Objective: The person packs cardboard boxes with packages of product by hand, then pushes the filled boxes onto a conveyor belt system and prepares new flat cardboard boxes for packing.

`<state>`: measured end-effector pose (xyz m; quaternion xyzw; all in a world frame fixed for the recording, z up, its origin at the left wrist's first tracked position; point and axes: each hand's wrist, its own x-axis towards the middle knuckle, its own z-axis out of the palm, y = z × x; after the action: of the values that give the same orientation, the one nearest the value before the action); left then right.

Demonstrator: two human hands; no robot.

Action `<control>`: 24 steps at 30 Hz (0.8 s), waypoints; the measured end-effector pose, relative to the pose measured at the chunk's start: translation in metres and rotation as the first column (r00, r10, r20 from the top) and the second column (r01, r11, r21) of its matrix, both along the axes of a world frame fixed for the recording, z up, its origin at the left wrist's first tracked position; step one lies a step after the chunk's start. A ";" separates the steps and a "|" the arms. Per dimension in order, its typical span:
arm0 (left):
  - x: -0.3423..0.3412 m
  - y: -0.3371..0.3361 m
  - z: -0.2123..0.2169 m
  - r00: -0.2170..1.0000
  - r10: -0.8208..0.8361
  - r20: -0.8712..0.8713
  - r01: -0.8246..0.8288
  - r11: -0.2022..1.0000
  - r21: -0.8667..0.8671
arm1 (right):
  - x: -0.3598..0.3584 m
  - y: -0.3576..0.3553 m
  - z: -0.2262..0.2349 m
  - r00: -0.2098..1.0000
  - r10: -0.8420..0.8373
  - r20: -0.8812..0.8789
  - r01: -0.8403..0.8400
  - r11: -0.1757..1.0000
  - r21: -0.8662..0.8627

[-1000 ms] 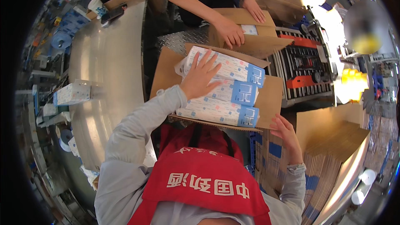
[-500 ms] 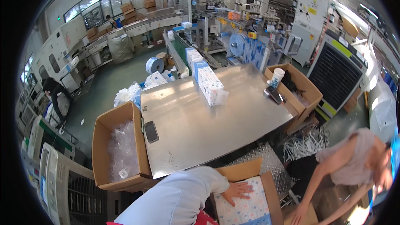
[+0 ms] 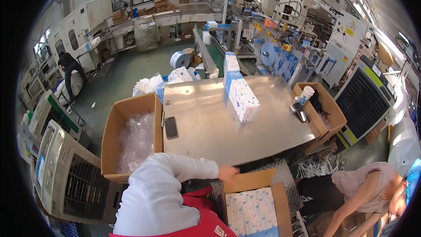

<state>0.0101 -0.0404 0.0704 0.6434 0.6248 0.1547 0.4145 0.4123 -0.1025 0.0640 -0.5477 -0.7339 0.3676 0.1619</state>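
Observation:
My left hand [image 3: 229, 174], at the end of a white sleeve, is by the left corner of the raised far flap of an open cardboard box [image 3: 283, 202]. It is blurred, and I cannot make out whether its fingers grip the flap. Inside the box lie patterned white tissue packs [image 3: 251, 210] with blue ends, side by side. My right hand is out of view. Beyond the box, a row of similar packs [image 3: 242, 98] extends over the far edge of the metal table [image 3: 206, 136].
A carton of clear plastic bags [image 3: 138, 142] stands left of the table, near a phone [image 3: 171, 127]. On the right are a white cup [image 3: 305, 95] and another carton [image 3: 335, 120]. A co-worker [image 3: 364, 188] bends over at lower right. Machines stand behind.
My left hand has left the packs in the box, where it lay spread, and moved to the far flap. The row of packs has come farther onto the table, toward me.

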 end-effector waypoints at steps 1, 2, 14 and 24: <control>0.005 -0.005 -0.008 0.972 -0.230 0.041 0.228 0.972 0.048 | 0.000 0.004 -0.003 1.000 -0.004 0.025 0.006 0.997 -0.075; 0.011 -0.011 -0.015 0.893 -0.440 0.094 0.431 0.896 0.105 | 0.000 0.006 -0.005 0.998 -0.012 0.054 0.021 0.986 -0.166; 0.097 0.025 -0.052 0.878 -0.183 -0.442 0.188 0.982 -0.034 | -0.032 0.130 0.014 0.898 -0.230 0.375 -0.087 0.743 0.664; 0.089 0.036 -0.202 0.817 0.051 0.574 -0.220 0.948 0.229 | -0.045 -0.011 -0.067 0.785 -0.176 0.594 -0.157 0.871 0.466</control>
<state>0.0992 -0.0045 -0.1315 0.5755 0.4910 0.4545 0.4703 0.3671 -0.1140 -0.0026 -0.5816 -0.8114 -0.0327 0.0475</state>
